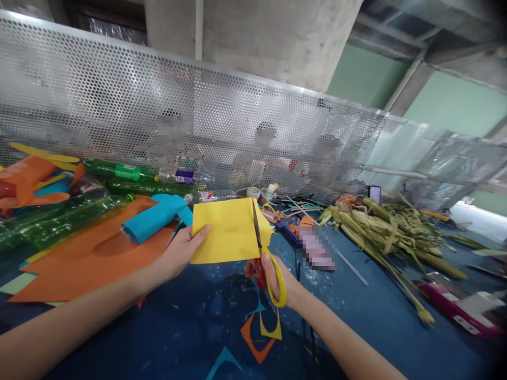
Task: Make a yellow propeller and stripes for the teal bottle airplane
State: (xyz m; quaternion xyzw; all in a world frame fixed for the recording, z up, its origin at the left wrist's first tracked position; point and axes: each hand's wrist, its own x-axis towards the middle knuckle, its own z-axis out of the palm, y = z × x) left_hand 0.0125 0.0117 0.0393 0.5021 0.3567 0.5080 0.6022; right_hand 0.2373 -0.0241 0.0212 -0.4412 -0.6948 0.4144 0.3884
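Perforated metal screen (130,84) below concrete wall (261,37)

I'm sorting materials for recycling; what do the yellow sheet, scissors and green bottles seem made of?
Yellow sheet: matte paper or card, thin with crisp edges. Scissors: slim dark blades, probably metal; bright, smooth handles, likely plastic. Green bottles: glossy, likely plastic, see-through with highlights.

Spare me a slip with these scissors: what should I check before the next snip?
1. Left hand grips the yellow sheet: ok, at its left edge.
2. Right hand holds the scissors by the handles: ok.
3. Left fingers away from the visible blade: ok.
4. Rear blade's position: cannot tell, hidden from view.
5. Table below free of scraps: not ok, an orange offcut and others lie there.
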